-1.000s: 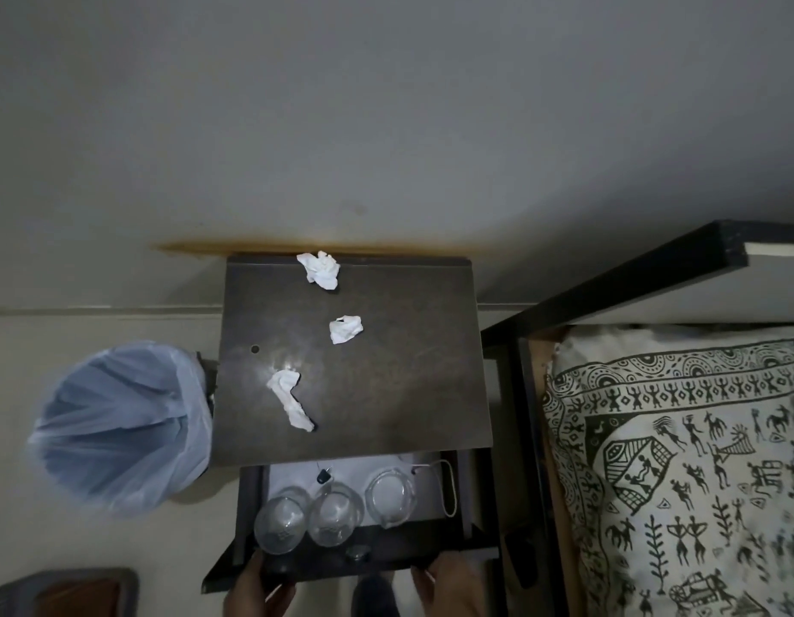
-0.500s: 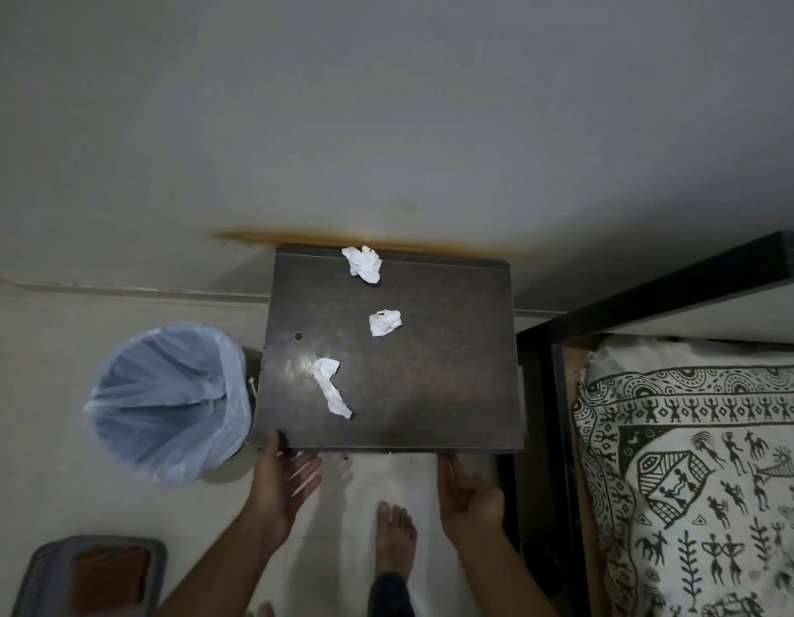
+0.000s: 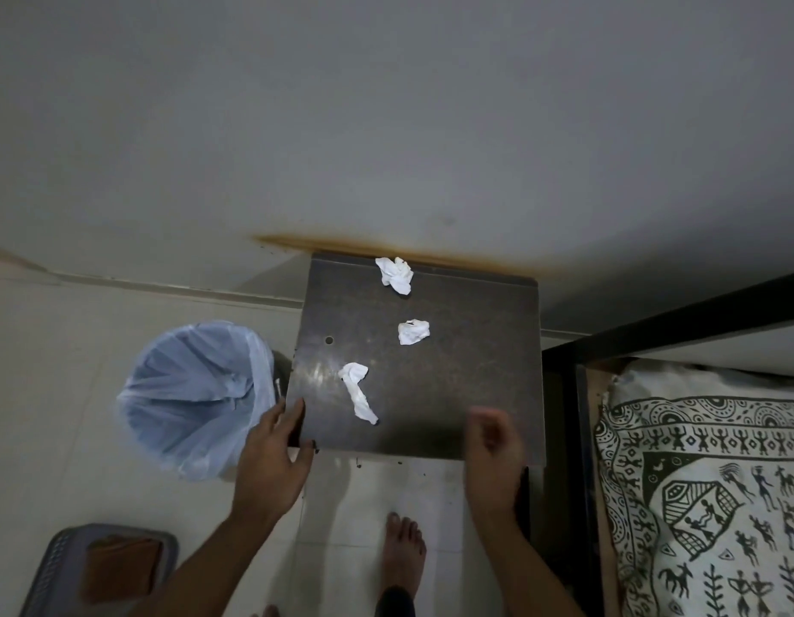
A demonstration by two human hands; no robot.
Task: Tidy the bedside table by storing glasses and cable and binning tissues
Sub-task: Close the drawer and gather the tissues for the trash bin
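Note:
Three crumpled white tissues lie on the dark bedside table (image 3: 475,371): one at the back edge (image 3: 395,274), one in the middle (image 3: 413,331), and a long twisted one (image 3: 357,391) near the front left. My left hand (image 3: 275,460) hovers over the table's front left corner, fingers spread, holding nothing. My right hand (image 3: 493,452) is above the front right edge, fingers loosely curled and empty. The drawer is shut, so the glasses and cable are hidden. A bin (image 3: 194,394) lined with a pale blue bag stands left of the table.
A bed with a black frame (image 3: 653,322) and a patterned black-and-white pillow (image 3: 707,496) stands to the right. A grey basket (image 3: 97,567) sits on the floor at the lower left. My bare foot (image 3: 402,554) is on the tiles in front of the table.
The drawer holding the glasses and cable was pushed shut. Both hands have since risen from the drawer front to the table's front edge, and the view has shifted.

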